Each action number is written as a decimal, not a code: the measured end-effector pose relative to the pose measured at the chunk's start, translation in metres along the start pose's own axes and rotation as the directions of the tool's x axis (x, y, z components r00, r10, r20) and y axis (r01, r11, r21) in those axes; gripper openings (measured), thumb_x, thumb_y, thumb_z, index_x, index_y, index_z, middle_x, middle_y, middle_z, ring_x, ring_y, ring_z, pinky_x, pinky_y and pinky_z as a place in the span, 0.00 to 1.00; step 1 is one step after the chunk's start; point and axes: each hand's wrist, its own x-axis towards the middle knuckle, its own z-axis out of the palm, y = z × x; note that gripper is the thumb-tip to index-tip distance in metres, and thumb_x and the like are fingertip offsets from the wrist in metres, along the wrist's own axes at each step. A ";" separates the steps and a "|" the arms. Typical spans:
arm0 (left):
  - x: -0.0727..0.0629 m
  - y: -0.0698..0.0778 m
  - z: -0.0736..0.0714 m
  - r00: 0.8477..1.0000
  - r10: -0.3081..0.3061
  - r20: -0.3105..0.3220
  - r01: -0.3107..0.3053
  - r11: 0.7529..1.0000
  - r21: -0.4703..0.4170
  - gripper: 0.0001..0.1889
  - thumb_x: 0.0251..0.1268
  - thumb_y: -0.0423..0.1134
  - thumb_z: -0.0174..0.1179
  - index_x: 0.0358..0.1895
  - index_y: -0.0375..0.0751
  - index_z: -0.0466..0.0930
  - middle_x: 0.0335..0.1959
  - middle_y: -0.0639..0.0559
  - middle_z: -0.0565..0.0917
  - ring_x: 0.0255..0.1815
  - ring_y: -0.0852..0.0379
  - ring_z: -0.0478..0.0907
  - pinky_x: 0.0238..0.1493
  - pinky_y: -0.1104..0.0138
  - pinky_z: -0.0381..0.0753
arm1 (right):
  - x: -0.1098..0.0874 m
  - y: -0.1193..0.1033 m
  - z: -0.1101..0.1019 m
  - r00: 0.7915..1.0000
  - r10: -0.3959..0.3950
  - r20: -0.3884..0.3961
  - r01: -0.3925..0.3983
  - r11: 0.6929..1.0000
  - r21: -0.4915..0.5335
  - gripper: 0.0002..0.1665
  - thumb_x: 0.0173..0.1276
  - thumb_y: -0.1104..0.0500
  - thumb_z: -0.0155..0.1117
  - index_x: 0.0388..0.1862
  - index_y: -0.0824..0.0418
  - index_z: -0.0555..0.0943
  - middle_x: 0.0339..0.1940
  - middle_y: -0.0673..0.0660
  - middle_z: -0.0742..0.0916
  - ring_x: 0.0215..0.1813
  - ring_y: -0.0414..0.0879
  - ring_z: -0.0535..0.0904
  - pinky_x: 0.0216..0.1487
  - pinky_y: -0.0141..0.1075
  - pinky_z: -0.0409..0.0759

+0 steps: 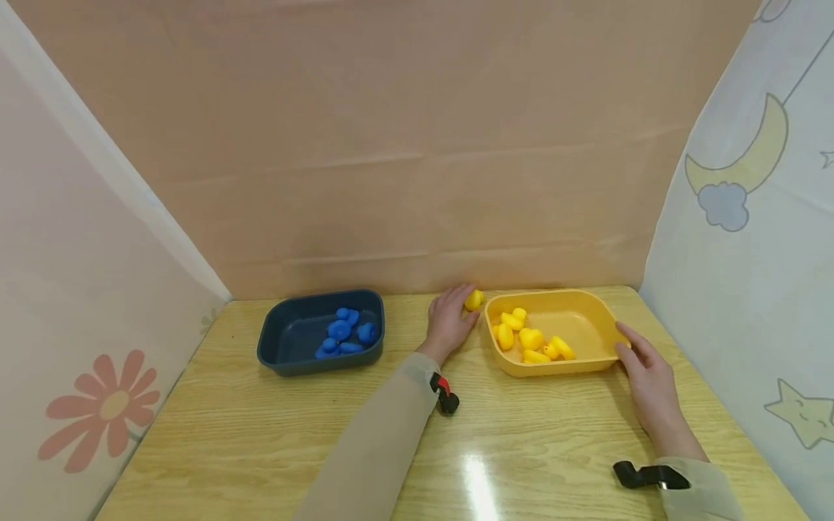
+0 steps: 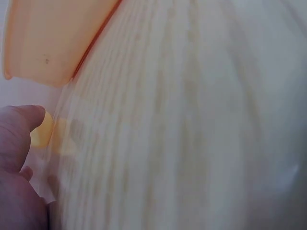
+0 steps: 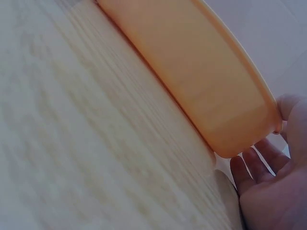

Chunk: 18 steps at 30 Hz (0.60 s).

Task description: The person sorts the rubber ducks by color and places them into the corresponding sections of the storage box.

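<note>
In the head view my left hand (image 1: 449, 322) pinches a small yellow toy duck (image 1: 475, 299) between thumb and fingers, just left of the yellow tray (image 1: 567, 366). The left wrist view shows this duck (image 2: 42, 130) partly behind the thumb, low over the table. My right hand (image 1: 651, 383) grips the tray's right end, thumb at the rim and the other fingers against the outer wall, as the right wrist view also shows. Several yellow toy ducks (image 1: 531, 338) lie inside the tray, mostly in its left half.
Left of my left hand stands a dark blue tray (image 1: 287, 366), with several small blue toys (image 1: 339, 331) gathered in its right half. Both trays are near the back of the wooden table (image 1: 521, 441), close to the tan backdrop (image 1: 417, 217). Printed sheets hang at both sides.
</note>
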 end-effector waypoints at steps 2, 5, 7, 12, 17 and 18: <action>0.001 0.000 0.000 1.000 0.000 -0.001 0.000 1.000 0.005 0.33 0.84 0.47 0.65 0.86 0.55 0.69 0.85 0.54 0.69 0.86 0.44 0.62 0.85 0.42 0.56 | 0.000 -0.001 0.000 1.000 0.009 -0.019 -0.009 1.000 -0.001 0.37 0.91 0.41 0.51 0.92 0.47 0.62 0.91 0.50 0.64 0.85 0.37 0.57 0.67 0.14 0.67; 0.001 0.000 0.000 1.000 -0.004 -0.005 0.004 1.000 0.018 0.32 0.84 0.48 0.66 0.85 0.55 0.70 0.85 0.54 0.71 0.86 0.45 0.63 0.85 0.42 0.57 | 0.000 -0.003 0.001 0.997 0.027 -0.074 -0.028 1.000 -0.007 0.35 0.92 0.43 0.51 0.91 0.48 0.65 0.89 0.53 0.67 0.83 0.38 0.61 0.64 0.14 0.70; 0.002 -0.001 0.000 1.000 -0.010 -0.008 0.010 1.000 0.025 0.32 0.84 0.48 0.66 0.85 0.56 0.70 0.84 0.54 0.71 0.86 0.45 0.63 0.85 0.42 0.57 | 0.001 -0.003 0.002 0.990 0.045 -0.131 -0.049 0.998 -0.028 0.33 0.91 0.44 0.50 0.89 0.48 0.68 0.87 0.55 0.70 0.80 0.38 0.66 0.60 0.14 0.71; 0.003 0.000 0.001 1.000 -0.022 -0.014 0.022 1.000 0.019 0.32 0.83 0.49 0.67 0.84 0.56 0.71 0.83 0.56 0.73 0.85 0.46 0.65 0.84 0.43 0.57 | 0.003 -0.002 0.000 0.966 0.103 -0.235 -0.109 0.994 -0.013 0.30 0.90 0.48 0.50 0.86 0.47 0.74 0.84 0.53 0.73 0.75 0.37 0.70 0.55 0.14 0.71; 0.004 0.002 0.003 0.998 -0.042 -0.041 0.042 0.999 0.011 0.32 0.79 0.49 0.71 0.81 0.54 0.75 0.78 0.56 0.79 0.81 0.50 0.70 0.83 0.45 0.60 | 0.004 -0.002 -0.002 0.955 0.149 -0.258 -0.139 0.989 0.054 0.29 0.90 0.50 0.51 0.85 0.45 0.75 0.84 0.49 0.73 0.76 0.38 0.69 0.58 0.15 0.71; 0.004 0.002 0.004 0.998 -0.045 -0.052 0.046 0.999 0.007 0.31 0.78 0.49 0.72 0.80 0.54 0.76 0.77 0.56 0.80 0.79 0.50 0.72 0.83 0.46 0.60 | 0.004 -0.001 -0.002 0.953 0.153 -0.260 -0.141 0.988 0.064 0.29 0.90 0.50 0.52 0.85 0.45 0.75 0.83 0.49 0.73 0.76 0.39 0.69 0.58 0.15 0.71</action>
